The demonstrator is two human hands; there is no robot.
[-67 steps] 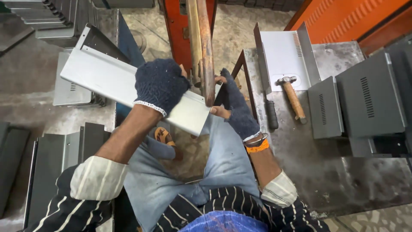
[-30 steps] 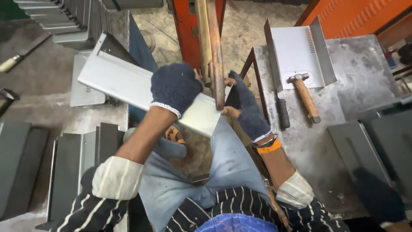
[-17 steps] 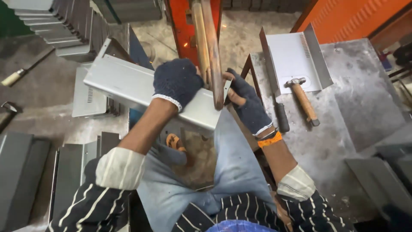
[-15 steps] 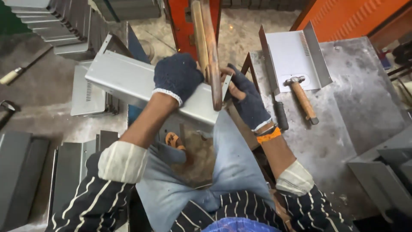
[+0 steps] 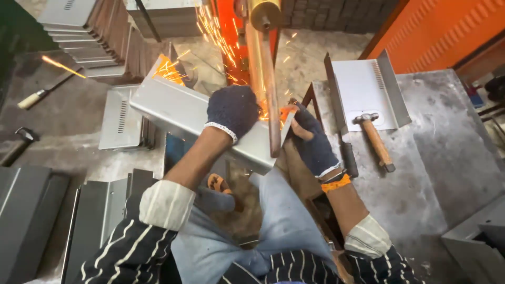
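Note:
A grey folded sheet-metal panel (image 5: pixel 173 113) lies across my lap, its right end under a copper-coloured welding arm (image 5: pixel 265 89) on an orange machine (image 5: pixel 231 31). My left hand (image 5: pixel 233 109), in a dark knit glove, presses down on top of the panel beside the arm. On the other side of the arm, my right hand (image 5: pixel 310 139), in a fingerless dark glove, grips the panel's right edge. Orange sparks (image 5: pixel 210 31) spray up and to the left from the contact point.
A steel table (image 5: pixel 447 158) on the right bears a hammer (image 5: pixel 374 141), a bent white panel (image 5: pixel 365 92) and a dark chisel-like tool (image 5: pixel 347 158). Stacks of grey panels (image 5: pixel 105 31) stand at the upper left, dark panels (image 5: pixel 31 210) at the lower left. Another hammer (image 5: pixel 44 92) lies on the floor.
Sparks now fly from the weld point, where before there were almost none. The panel has shifted slightly under the arm. The grey boxes and another person's gloved hand on the right have left view.

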